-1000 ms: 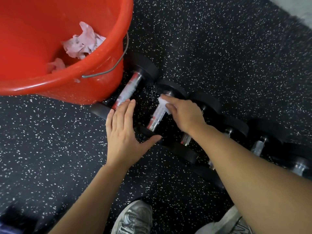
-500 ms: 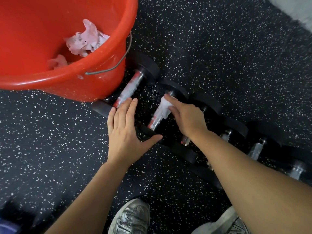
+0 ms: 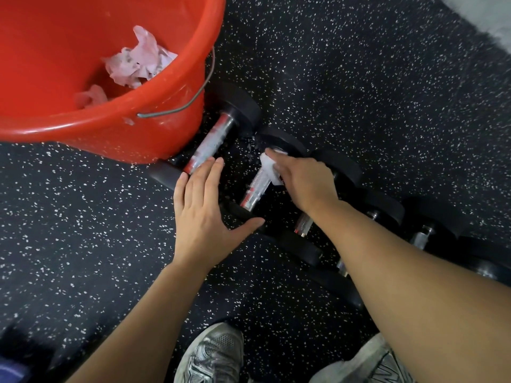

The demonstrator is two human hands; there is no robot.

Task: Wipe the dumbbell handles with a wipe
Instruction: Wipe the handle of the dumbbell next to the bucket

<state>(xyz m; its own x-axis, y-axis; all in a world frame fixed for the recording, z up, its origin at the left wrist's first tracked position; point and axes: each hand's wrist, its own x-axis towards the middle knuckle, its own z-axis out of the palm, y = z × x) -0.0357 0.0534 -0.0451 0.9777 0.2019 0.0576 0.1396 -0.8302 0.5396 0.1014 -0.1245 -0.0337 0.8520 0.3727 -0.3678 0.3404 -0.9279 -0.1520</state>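
Observation:
Several black dumbbells with chrome handles lie side by side in a row on the floor. My right hand (image 3: 302, 181) presses a white wipe (image 3: 269, 165) against the far end of the second dumbbell's handle (image 3: 255, 189). My left hand (image 3: 203, 214) lies flat, fingers spread, on the near black heads of the first and second dumbbells, its fingertips by the near end of the first dumbbell's handle (image 3: 213, 142). My right forearm hides part of the third dumbbell (image 3: 302, 225).
A red bucket (image 3: 110, 131) with a wire bail stands at the upper left, touching the first dumbbell, with crumpled used wipes (image 3: 138, 64) inside. More dumbbells (image 3: 420, 239) run to the right. My two grey shoes (image 3: 213, 355) stand at the bottom on the black speckled rubber floor.
My right hand has slid the wipe a little along the second handle toward its far end. The left hand stays flat in the same place.

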